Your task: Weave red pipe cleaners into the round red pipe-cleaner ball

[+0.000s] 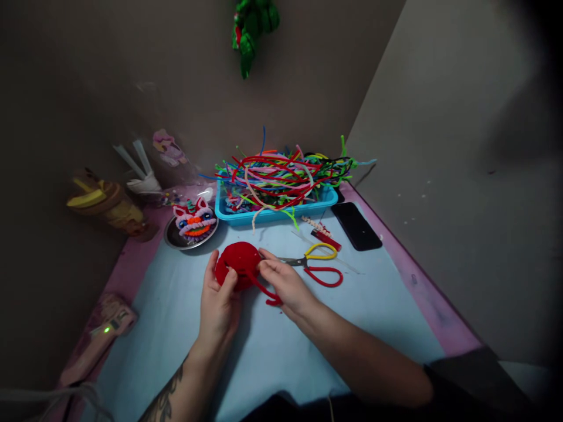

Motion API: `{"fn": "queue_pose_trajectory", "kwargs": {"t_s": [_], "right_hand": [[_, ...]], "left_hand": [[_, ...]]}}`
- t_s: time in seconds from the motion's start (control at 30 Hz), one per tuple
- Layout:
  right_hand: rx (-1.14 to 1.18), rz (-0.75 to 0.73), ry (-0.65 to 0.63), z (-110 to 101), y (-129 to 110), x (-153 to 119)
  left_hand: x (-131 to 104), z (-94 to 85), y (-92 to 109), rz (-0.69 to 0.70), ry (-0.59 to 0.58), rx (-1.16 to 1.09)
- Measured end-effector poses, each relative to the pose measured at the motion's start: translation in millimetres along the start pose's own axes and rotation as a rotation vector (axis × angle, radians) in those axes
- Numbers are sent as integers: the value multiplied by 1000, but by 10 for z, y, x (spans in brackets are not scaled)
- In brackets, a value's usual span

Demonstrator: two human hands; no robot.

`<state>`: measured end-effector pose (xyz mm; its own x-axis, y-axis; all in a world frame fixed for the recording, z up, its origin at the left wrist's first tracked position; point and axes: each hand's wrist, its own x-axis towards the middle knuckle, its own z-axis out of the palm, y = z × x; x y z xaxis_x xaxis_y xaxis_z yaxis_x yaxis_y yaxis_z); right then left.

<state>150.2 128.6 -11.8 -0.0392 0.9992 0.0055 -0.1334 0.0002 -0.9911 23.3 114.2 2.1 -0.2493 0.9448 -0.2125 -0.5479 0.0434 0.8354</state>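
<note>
A rounded red fuzzy piece, seemingly made of pipe cleaners, is held up between both hands over the light blue table cover. My left hand grips its left side, with the thumb pressed on the front. My right hand pinches at its right edge. From the front a loose red pipe cleaner end sticks out down and to the right, bent at its tip. Just beyond the right hand lie scissors with one yellow and one red handle, their blade tips partly hidden by the fingers.
A blue tray heaped with colourful pipe cleaners stands at the back. A lion-head figure sits in a metal bowl at left. A phone and red lighter lie right. A cup and pink glue gun are far left.
</note>
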Motion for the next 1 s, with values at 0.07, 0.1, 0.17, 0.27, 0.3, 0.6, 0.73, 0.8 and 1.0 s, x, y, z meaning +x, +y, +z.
{"fn": "queue_pose_trajectory", "kwargs": {"t_s": [0.07,0.1,0.17,0.27,0.3,0.6,0.73,0.8,1.0], "right_hand": [[-135,-27,44,-33,-34,-24],[-194,-50,51,-44,-54,-37],[-312,-125,45,-47,-95,-61],[-378,-195,-31,-18,-150,-91],[-373,-210,-59,-5,-167,-100],[-370,-164,-73,-99,-249,-21],[-373,-66,-48,-183,-103,114],[-420,-68,-34,-183,-37,151],[-549,-194,154,-116,-50,87]], "left_hand": [[20,-15,13,55,38,7],[25,-18,16,77,51,12],[26,-13,18,94,60,25],[12,9,13,97,63,30],[8,15,12,102,68,27],[39,7,101,20,24,-108],[39,16,117,-77,-37,-138],[41,18,111,-110,-51,-150],[44,5,115,-80,-53,-146]]}}
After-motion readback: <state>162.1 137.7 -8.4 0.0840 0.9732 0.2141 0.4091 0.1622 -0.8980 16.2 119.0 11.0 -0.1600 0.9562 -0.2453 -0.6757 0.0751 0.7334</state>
